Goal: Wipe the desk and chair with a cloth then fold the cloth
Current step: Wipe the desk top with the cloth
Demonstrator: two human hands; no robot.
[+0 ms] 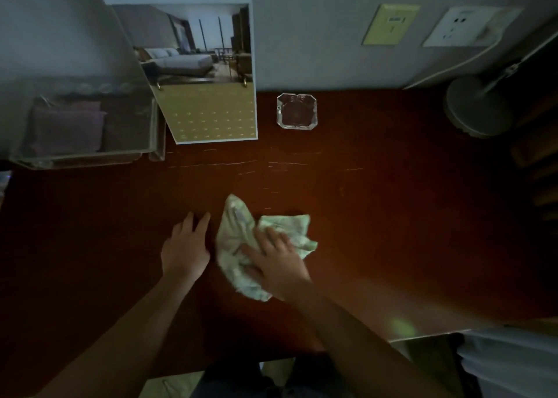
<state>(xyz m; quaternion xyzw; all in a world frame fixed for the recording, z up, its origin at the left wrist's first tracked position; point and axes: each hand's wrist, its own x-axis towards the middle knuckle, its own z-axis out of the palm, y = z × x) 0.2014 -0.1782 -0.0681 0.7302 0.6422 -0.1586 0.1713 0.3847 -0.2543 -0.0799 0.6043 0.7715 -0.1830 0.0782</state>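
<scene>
Both hands are lying flat: right hand [276, 261] is pressing the cloth [235, 240], wiping the table [392, 216]; left hand [184, 246] is resting beside. Next, probably sliding farther out.

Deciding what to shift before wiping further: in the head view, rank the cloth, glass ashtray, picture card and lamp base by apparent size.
1. picture card
2. cloth, though it lies nearest the camera, so its lead over the next is unsure
3. lamp base
4. glass ashtray
</scene>
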